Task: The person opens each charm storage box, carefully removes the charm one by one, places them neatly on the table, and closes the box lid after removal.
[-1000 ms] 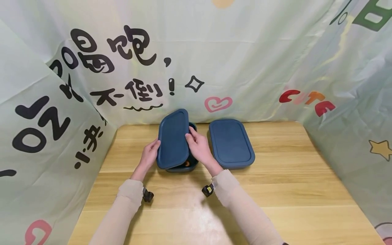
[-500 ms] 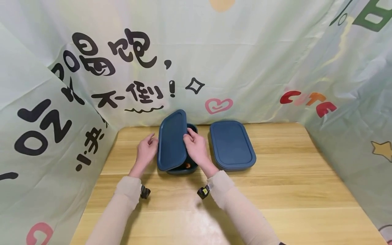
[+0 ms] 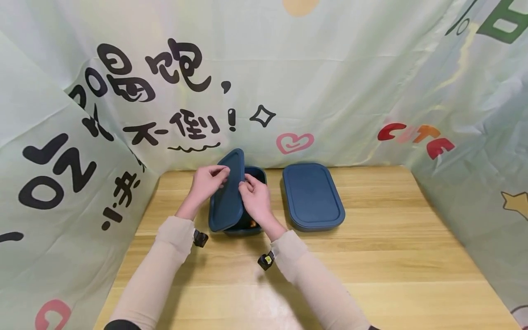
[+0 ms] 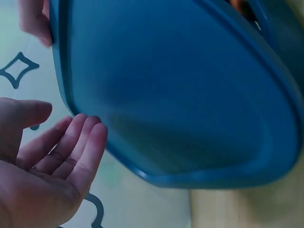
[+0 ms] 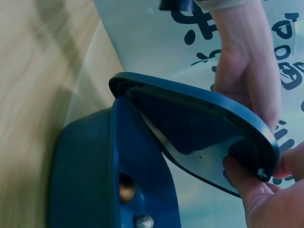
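A dark blue lid (image 3: pixel 228 199) stands steeply tilted over a matching food box (image 5: pixel 85 166), its left long side low. My right hand (image 3: pixel 256 198) pinches the lid's raised right edge between thumb and fingers. In front of the lid's outer face is my left hand (image 3: pixel 207 182); in the left wrist view its fingers are relaxed and slightly bent, fingertips close to the lid's edge, holding nothing. Inside the box, the right wrist view shows a brown rounded thing (image 5: pixel 126 188) and a small silvery ball (image 5: pixel 144 221). The lid hides the box's left part.
To the right stands a second dark blue box with its lid (image 3: pixel 314 196) on. Both boxes are on a wooden table (image 3: pixel 371 256), near its back edge. Printed cloth (image 3: pixel 346 91) walls rise behind and at both sides.
The lid has tilted up more steeply, its right edge moving left with my right hand. My left hand has let go of the lid's left edge and moved up and right before it.
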A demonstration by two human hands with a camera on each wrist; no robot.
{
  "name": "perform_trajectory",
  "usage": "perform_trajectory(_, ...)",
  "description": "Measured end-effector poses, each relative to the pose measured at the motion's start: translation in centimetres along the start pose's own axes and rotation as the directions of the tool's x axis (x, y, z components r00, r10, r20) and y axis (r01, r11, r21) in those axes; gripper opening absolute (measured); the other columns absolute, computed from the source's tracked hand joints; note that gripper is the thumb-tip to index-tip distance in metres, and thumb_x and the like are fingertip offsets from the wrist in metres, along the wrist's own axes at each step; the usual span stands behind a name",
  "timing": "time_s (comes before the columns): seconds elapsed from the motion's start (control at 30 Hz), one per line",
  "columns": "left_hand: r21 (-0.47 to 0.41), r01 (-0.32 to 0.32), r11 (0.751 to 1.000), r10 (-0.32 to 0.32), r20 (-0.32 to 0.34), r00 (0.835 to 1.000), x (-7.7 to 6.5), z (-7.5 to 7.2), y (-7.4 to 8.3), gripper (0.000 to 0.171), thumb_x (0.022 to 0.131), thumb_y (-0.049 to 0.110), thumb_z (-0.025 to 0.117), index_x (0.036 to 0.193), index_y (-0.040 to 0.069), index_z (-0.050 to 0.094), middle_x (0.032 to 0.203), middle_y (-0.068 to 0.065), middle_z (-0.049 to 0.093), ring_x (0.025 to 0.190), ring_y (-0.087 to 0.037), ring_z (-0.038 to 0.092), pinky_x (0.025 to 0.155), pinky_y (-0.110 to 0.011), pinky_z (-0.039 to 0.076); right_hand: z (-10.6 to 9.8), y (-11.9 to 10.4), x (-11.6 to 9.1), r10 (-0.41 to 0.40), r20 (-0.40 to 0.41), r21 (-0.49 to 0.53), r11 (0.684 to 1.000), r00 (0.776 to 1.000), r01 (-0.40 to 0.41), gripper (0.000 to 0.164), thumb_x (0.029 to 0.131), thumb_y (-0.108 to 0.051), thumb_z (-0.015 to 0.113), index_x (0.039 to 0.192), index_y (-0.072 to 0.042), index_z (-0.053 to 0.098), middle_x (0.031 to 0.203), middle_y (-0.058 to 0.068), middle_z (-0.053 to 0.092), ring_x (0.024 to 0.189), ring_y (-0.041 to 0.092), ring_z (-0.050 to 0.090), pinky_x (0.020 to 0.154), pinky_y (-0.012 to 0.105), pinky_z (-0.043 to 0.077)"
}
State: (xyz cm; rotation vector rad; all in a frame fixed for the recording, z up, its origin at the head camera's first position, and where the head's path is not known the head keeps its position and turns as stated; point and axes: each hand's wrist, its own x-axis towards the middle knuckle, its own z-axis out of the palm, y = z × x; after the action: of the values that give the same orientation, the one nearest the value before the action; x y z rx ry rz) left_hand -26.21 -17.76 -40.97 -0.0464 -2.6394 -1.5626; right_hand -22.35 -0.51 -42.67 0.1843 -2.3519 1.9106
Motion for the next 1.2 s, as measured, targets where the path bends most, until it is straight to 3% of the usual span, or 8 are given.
perform_trajectory(0.1, 0.013, 0.009, 1.0, -0.009, 0.033, 0.999, 0.2, 0.0, 0.5, 0.035, 0.104, 0.03, 0.069, 0.125, 0.004, 0.078, 0.114, -0.021, 0.078, 0.09, -0.028, 0.077, 0.073, -0.028, 0.064, 0.3, -0.2, -0.1, -0.001, -0.002, -0.02, 1.0, 1.0, 0.001, 0.04, 0.106, -0.017, 0.06, 0.142, 0.0, 0.065, 0.068, 0.004, 0.065, 0.06, 0.011, 0.057, 0.057, 0.02, 0.043)
perform_trajectory(0.17, 0.015, 0.019, 1.0, -0.019, 0.038, 0.999, 0.2, -0.1, 0.6, 0.035, 0.104, 0.031, 0.07, 0.125, 0.004, 0.078, 0.113, -0.021, 0.078, 0.085, -0.024, 0.077, 0.072, -0.027, 0.064, 0.6, -0.2, -0.2, -0.005, 0.008, -0.036, 0.999, 1.0, 0.005, 0.04, 0.107, -0.018, 0.059, 0.142, -0.001, 0.065, 0.071, 0.007, 0.07, 0.061, 0.013, 0.059, 0.055, 0.021, 0.041)
perform_trajectory(0.27, -0.022, 0.045, 0.999, -0.044, 0.032, 0.998, 0.3, -0.2, 0.8, 0.038, 0.103, 0.031, 0.071, 0.126, 0.003, 0.077, 0.114, -0.022, 0.078, 0.08, -0.016, 0.076, 0.072, -0.026, 0.064, 1.0, -0.2, -0.4, -0.015, 0.023, -0.053, 0.998, 1.0, 0.017, 0.04, 0.107, -0.019, 0.059, 0.143, -0.002, 0.064, 0.099, 0.011, 0.082, 0.076, 0.017, 0.074, 0.062, 0.024, 0.053)
perform_trajectory(0.4, -0.075, 0.07, 0.995, -0.067, 0.038, 0.997, 0.3, -0.2, 1.1, 0.041, 0.1, 0.032, 0.074, 0.129, 0.002, 0.076, 0.118, -0.023, 0.077, 0.081, -0.012, 0.078, 0.074, -0.028, 0.065, 1.6, -0.2, -0.8, -0.038, 0.03, -0.081, 0.996, 0.999, 0.04, 0.038, 0.107, -0.019, 0.06, 0.142, -0.004, 0.066, 0.122, 0.009, 0.078, 0.105, 0.019, 0.078, 0.086, 0.034, 0.064)
perform_trajectory(0.53, -0.098, 0.085, 0.992, -0.08, 0.051, 0.995, 0.2, -0.2, 1.3, 0.046, 0.098, 0.03, 0.077, 0.132, 0.0, 0.073, 0.122, -0.023, 0.076, 0.087, -0.017, 0.081, 0.073, -0.029, 0.065, 1.9, -0.3, -1.0, -0.061, 0.031, -0.106, 0.992, 0.998, 0.064, 0.038, 0.106, -0.018, 0.061, 0.14, -0.003, 0.068, 0.113, 0.011, 0.081, 0.099, 0.023, 0.079, 0.086, 0.04, 0.064)
perform_trajectory(0.7, -0.068, 0.088, 0.994, -0.086, 0.028, 0.996, 0.2, -0.3, 1.7, 0.048, 0.096, 0.027, 0.079, 0.134, -0.002, 0.071, 0.123, -0.025, 0.075, 0.085, -0.02, 0.081, 0.065, -0.026, 0.064, 2.1, -0.6, -1.0, -0.064, 0.056, -0.118, 0.991, 0.996, 0.07, 0.045, 0.105, -0.019, 0.062, 0.144, 0.003, 0.063, 0.127, 0.019, 0.073, 0.12, 0.026, 0.071, 0.1, 0.044, 0.059)
perform_trajectory(0.9, -0.01, 0.115, 0.993, -0.115, -0.018, 0.993, 0.3, -0.7, 1.6, 0.041, 0.095, 0.022, 0.076, 0.129, -0.001, 0.075, 0.119, -0.023, 0.077, 0.077, -0.01, 0.077, 0.061, -0.02, 0.06, 2.7, -0.8, -1.1, -0.025, 0.129, -0.112, 0.993, 0.991, 0.039, 0.045, 0.107, -0.02, 0.061, 0.149, -0.003, 0.06, 0.134, 0.016, 0.071, 0.123, 0.024, 0.07, 0.099, 0.04, 0.059)
perform_trajectory(1.2, -0.149, 0.184, 0.972, -0.187, -0.003, 0.982, 0.1, -2.8, 0.0, 0.043, 0.096, 0.017, 0.07, 0.133, -0.004, 0.071, 0.123, -0.027, 0.074, 0.072, -0.007, 0.072, 0.062, -0.031, 0.065, 3.4, -0.4, -1.6, -0.062, 0.219, -0.121, 0.988, 0.974, 0.09, 0.042, 0.111, -0.029, 0.055, 0.147, -0.009, 0.064, 0.134, 0.01, 0.074, 0.118, 0.022, 0.074, 0.099, 0.04, 0.06)
